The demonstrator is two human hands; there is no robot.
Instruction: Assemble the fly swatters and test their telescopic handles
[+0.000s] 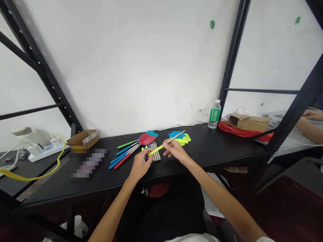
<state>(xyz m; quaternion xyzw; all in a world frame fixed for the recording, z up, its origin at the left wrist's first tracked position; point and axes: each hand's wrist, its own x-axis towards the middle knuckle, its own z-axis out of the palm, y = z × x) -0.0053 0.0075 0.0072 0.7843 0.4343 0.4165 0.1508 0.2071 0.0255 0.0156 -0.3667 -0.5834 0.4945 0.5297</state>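
Note:
My left hand (140,164) pinches the lower end of a yellow-green fly swatter handle (158,149). Fingers of my right hand (178,151) close around the same piece farther up, where its thin metal rod (178,135) extends up to the right. Under and behind it lie several loose handles with pale grey shafts (157,155), partly hidden by my hands. To their left is a fanned pile of fly swatters with a red head (146,139) on top and blue, green and red grips. Beyond my right hand rest a blue swatter head (177,134) and yellow-green heads (186,138).
On the black table (199,151), an open cardboard box (83,139) sits left, near a blurred-out item (92,163). A water bottle (214,114) stands at the back right. Black metal posts (233,50) frame the table. A co-worker's arm (311,129) shows far right.

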